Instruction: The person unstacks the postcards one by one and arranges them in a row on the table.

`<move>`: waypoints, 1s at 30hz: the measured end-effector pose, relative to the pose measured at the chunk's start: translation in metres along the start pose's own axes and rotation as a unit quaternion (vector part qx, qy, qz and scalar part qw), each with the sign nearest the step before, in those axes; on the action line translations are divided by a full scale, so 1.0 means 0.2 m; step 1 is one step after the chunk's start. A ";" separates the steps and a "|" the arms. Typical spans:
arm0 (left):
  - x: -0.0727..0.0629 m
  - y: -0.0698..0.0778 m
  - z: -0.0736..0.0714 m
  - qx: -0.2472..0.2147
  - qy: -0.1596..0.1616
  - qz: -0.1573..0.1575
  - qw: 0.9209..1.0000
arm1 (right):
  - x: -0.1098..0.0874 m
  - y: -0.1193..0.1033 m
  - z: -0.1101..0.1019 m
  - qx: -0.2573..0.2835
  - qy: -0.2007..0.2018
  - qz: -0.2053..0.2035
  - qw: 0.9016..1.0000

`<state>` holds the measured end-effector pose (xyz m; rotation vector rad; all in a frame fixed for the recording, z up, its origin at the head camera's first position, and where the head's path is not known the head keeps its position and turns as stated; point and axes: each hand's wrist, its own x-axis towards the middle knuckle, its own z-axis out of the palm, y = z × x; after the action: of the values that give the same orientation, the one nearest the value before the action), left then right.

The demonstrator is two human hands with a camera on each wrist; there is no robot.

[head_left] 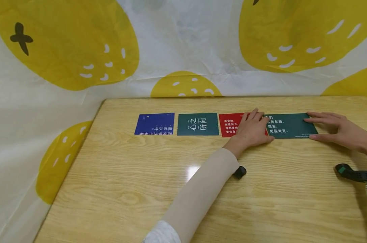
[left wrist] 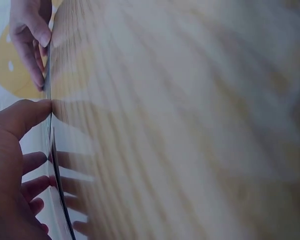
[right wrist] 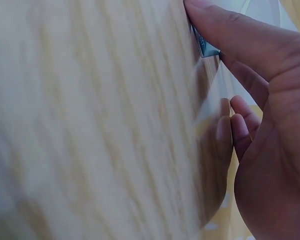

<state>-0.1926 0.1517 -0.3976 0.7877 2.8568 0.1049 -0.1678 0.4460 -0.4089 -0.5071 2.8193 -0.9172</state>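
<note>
Four postcards lie in a row on the wooden table, seen in the head view: a blue card (head_left: 154, 124), a dark green card (head_left: 198, 124), a red card (head_left: 227, 125) and a wider green card (head_left: 296, 125) with white writing. My left hand (head_left: 251, 131) spreads over the red card, its thumb by the lower left part of the wider green card. At that card's right end, my right hand (head_left: 343, 132) touches the corners with extended fingers and thumb. In the right wrist view the thumb (right wrist: 240, 30) rests on the green card's corner (right wrist: 207, 49).
The wooden table (head_left: 135, 185) fills the lower view, its left edge running diagonally. Behind it hangs a white cloth (head_left: 186, 40) with yellow fruit prints. Black wrist straps (head_left: 355, 173) sit on the forearms.
</note>
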 end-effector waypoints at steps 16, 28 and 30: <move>0.00 0.01 0.00 0.019 -0.003 0.000 1.000 | 0.00 0.01 0.01 0.003 0.007 -0.004 1.000; 0.01 0.03 0.00 0.012 -0.001 0.006 1.000 | -0.01 0.00 0.01 0.002 0.012 -0.004 1.000; 0.01 0.03 -0.01 0.012 -0.003 0.004 1.000 | -0.01 0.01 0.01 0.005 0.013 -0.006 1.000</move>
<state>-0.1914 0.1587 -0.3960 0.8036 2.8542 0.0698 -0.1654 0.4467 -0.4110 -0.5145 2.8378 -0.9457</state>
